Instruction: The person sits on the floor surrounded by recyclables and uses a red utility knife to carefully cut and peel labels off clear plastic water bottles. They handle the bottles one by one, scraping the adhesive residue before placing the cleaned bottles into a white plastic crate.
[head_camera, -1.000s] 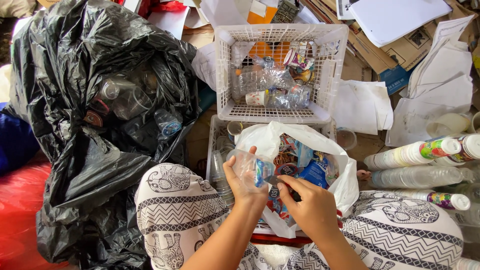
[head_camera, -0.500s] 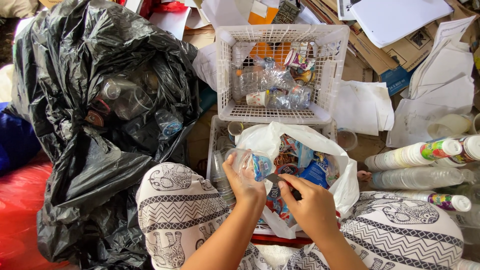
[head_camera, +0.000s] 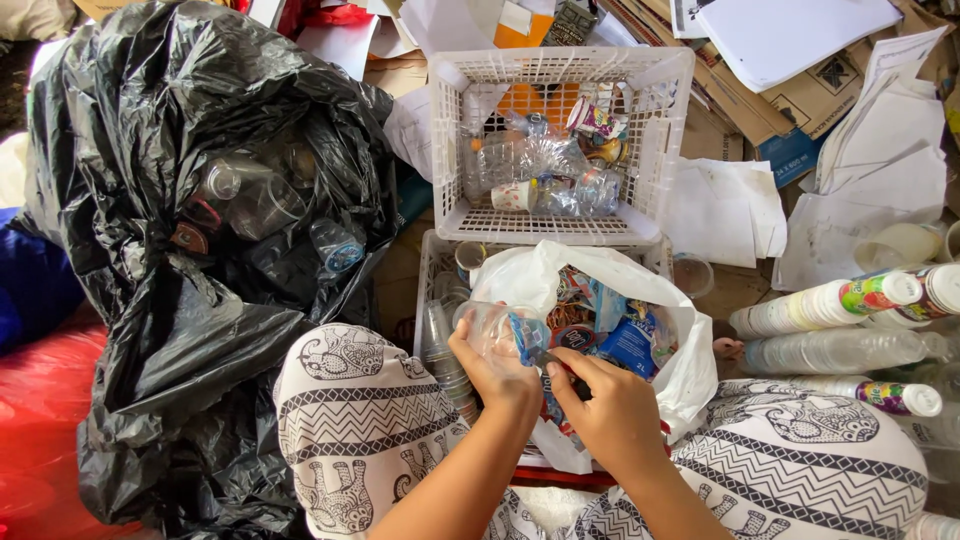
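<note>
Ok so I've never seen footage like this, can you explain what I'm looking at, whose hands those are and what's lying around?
The camera sits on a person's head, looking down at their own lap and patterned trousers. The left hand grips a clear plastic bottle with a blue label; the right hand holds a small dark tool against it. Beneath is a white plastic bag of wrappers. Ahead stands a white basket of plastic scraps, beside it a black rubbish bag of bottles, and stacked cups on the other side.
</note>
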